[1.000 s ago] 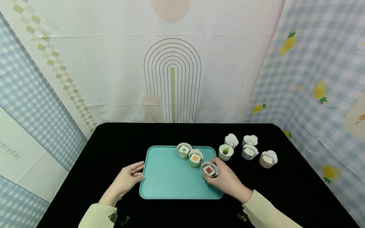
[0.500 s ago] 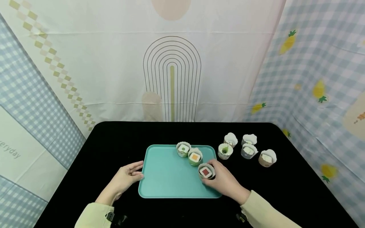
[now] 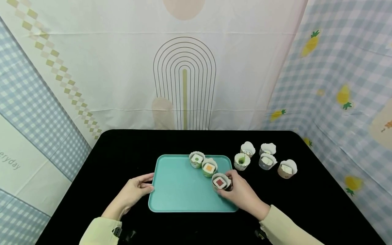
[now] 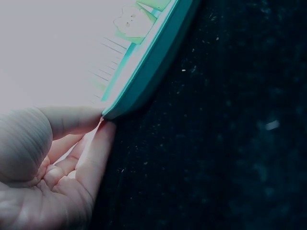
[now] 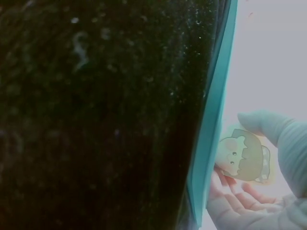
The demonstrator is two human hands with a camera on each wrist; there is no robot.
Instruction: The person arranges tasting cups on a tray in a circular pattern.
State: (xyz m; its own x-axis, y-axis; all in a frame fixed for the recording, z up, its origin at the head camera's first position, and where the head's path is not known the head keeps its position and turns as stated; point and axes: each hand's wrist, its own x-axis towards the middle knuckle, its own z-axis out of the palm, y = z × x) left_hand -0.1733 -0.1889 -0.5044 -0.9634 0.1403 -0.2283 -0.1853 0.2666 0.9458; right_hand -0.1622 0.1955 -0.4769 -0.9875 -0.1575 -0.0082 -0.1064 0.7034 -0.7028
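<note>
My right hand (image 3: 243, 192) holds a paper baking cup (image 3: 215, 188) by its right side, thumb at the front and fingers behind. Inside sits a white square cake (image 3: 219, 182) with a red centre. The cup is over the right part of a turquoise tray (image 3: 180, 194); a cartoon face shows on its wall in the right wrist view. Behind it on the tray stand a green cup (image 3: 207, 174) with an orange-topped cake and another cup (image 3: 196, 165) with a green-dotted cake. My left hand (image 3: 133, 190) touches the tray's left edge with thumb and fingertips.
Several more filled paper cups (image 3: 266, 161) stand on the black table (image 3: 128, 146) right of the tray. The closest is a cup (image 3: 242, 166) with a green filling. Patterned cloth (image 3: 128, 68) hangs behind the table and at both sides.
My right hand has shifted slightly left with the red-centred cake's cup, farther inside the tray's right edge. The left hand stays at the tray's left edge.
</note>
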